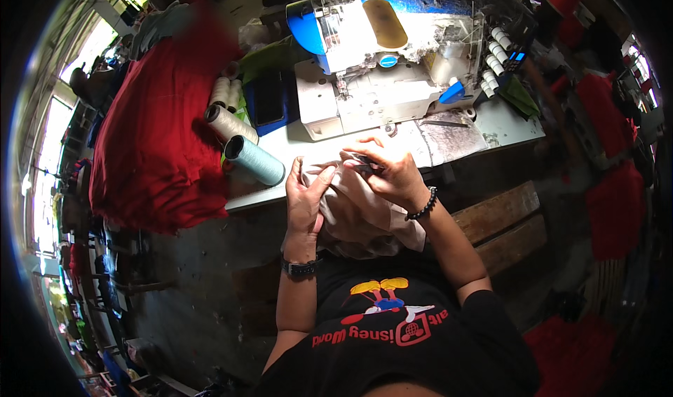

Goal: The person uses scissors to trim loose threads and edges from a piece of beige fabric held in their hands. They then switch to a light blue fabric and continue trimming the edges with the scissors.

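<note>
A pale, thin cloth (pixel 363 211) hangs bunched between my hands, in front of the sewing machine and over my lap. My left hand (pixel 306 199) pinches its left side between thumb and fingers. On the other side my right hand (pixel 392 174) is closed at the cloth's upper edge, with a small dark tool (pixel 362 161) in its fingers; the tool's kind is mostly hidden. Just beyond the hands stands a white and blue sewing machine (pixel 378 106) with its lamp lit, apart from the cloth.
Left of the machine, a teal thread cone (pixel 256 160) and a cream thread cone (pixel 230 123) lie on the white table (pixel 261 196). A large red fabric pile (pixel 158 144) bulges at the far left. A wooden bench (pixel 501 218) stands at the right, below the table edge.
</note>
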Demonstrator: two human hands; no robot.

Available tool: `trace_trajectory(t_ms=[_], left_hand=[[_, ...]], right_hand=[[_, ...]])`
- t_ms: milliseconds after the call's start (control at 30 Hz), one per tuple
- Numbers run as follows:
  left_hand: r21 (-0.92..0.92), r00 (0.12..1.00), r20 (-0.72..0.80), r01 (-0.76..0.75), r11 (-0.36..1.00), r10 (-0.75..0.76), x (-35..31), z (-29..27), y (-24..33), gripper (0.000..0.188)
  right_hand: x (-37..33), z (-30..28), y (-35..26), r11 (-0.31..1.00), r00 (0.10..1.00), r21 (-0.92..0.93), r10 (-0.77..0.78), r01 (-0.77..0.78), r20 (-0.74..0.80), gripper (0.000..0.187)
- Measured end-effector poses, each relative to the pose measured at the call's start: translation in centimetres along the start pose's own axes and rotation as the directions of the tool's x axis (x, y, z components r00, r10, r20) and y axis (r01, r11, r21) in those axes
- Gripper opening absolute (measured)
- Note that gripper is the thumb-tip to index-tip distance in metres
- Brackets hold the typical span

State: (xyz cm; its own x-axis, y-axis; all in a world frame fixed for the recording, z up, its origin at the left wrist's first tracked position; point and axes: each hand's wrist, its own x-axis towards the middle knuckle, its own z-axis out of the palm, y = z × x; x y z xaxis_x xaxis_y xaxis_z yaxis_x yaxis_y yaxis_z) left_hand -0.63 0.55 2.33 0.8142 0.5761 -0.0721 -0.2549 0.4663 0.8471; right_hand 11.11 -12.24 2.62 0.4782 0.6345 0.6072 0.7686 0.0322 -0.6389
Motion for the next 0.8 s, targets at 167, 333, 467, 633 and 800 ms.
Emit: trace_trajectory(t_ms=[167, 333, 467, 633, 800], left_hand=[[0.077, 0.993, 0.092, -0.078, 0.994, 0.071, 0.0, -0.6, -0.6, 0.027], [0.070, 0.996, 0.076, -0.043, 0.997, 0.037, -0.1, -0.1, -0.3, 0.025], [0.079, 0.996, 0.075, -0.057, 0.995, 0.051, -0.1, -0.3, -0.4, 0.024], [0.091, 0.997, 0.049, -0.059, 0.994, 0.055, -0.1, 0.0, -0.5, 0.023], [0.101, 0.996, 0.057, -0.072, 0.992, 0.066, 0.1, 0.2, -1.0, 0.024]], right_hand=[[0.3, -0.1, -0.5, 0.988, 0.998, -0.142, -0.051, 0.055, 0.033, 0.021], [-0.5, -0.2, 0.1, 0.987, 0.988, -0.057, 0.150, -0.152, -0.032, 0.012], [0.0, -0.4, 1.6, 0.513, 0.794, 0.816, 0.598, -0.268, -0.115, 0.009], [-1.4, -2.0, 6.3, 0.917, 0.837, 0.269, 0.383, -0.294, -0.392, 0.018], [-2.1, -1.6, 0.1, 0.982, 0.985, -0.134, 0.113, -0.131, -0.133, 0.028]])
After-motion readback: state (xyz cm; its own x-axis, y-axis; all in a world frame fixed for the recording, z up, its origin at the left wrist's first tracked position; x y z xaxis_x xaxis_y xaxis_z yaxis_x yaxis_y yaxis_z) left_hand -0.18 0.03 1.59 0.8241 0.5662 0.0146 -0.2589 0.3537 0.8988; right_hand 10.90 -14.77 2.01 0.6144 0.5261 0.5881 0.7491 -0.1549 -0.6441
